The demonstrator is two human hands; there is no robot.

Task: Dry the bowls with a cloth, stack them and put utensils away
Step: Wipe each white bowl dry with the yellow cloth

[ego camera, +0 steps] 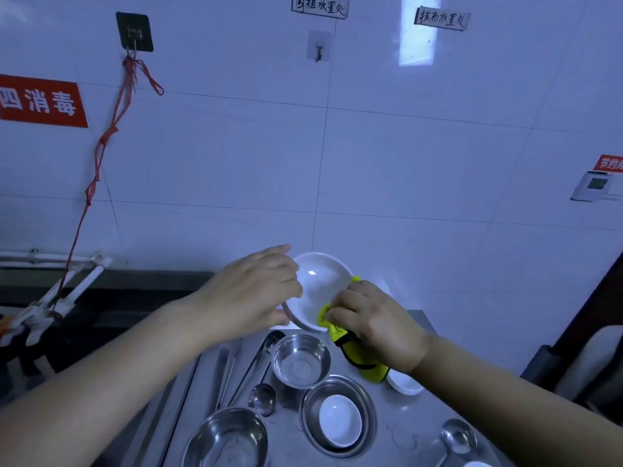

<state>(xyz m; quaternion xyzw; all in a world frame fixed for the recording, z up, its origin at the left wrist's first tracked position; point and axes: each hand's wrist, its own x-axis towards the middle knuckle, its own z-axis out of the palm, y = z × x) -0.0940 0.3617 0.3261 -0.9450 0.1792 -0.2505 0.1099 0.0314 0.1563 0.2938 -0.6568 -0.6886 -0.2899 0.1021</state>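
I hold the white bowl [318,291] up between my hands. My left hand [251,291] grips its left edge. My right hand [374,325] pinches the yellow cloth [362,360] on its right rim. The steel bowls [301,360] sit just below.

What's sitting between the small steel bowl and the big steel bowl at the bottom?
In the head view, a ladle lies between the small steel bowl and the big steel bowl, its round scoop nearest them.
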